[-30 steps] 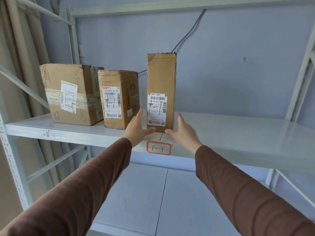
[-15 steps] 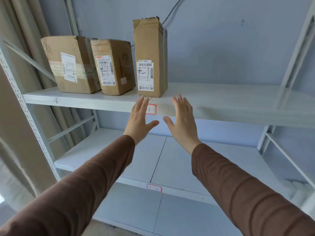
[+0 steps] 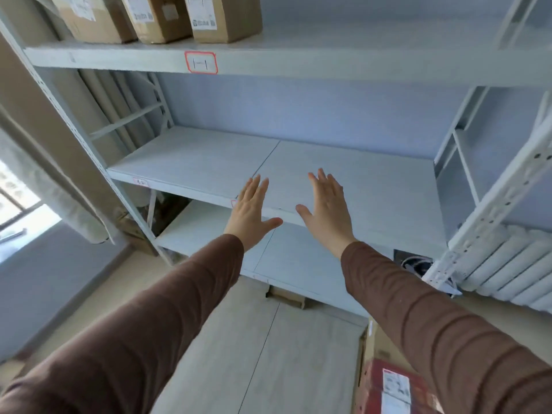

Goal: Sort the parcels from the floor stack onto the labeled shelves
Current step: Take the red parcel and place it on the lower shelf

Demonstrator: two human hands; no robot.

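Observation:
Three cardboard parcels stand on the top shelf [image 3: 298, 62]: a wide one [image 3: 95, 22] at the left, a middle one [image 3: 155, 19], and a tall one [image 3: 224, 19] at the right, all cut off by the frame's top. A red-bordered label [image 3: 201, 62] marks that shelf's front edge. My left hand [image 3: 249, 212] and my right hand [image 3: 327, 210] hover in front of the middle shelf [image 3: 194, 165], fingers straight and spread, holding nothing. A red parcel [image 3: 394, 386] with a white label lies on the floor at the lower right, on a brown box [image 3: 380, 345].
A small label [image 3: 140, 181] sits on the middle shelf's left front edge. A lower shelf [image 3: 194, 228] lies beneath. A piece of cardboard [image 3: 285, 295] pokes out under it. A white radiator [image 3: 513, 270] and a second rack upright [image 3: 493, 210] stand at the right, curtains [image 3: 53, 186] at the left.
Both hands let go of the tall parcel and dropped from the top shelf to the middle shelf's level. My view tilted down, bringing the floor parcels into sight.

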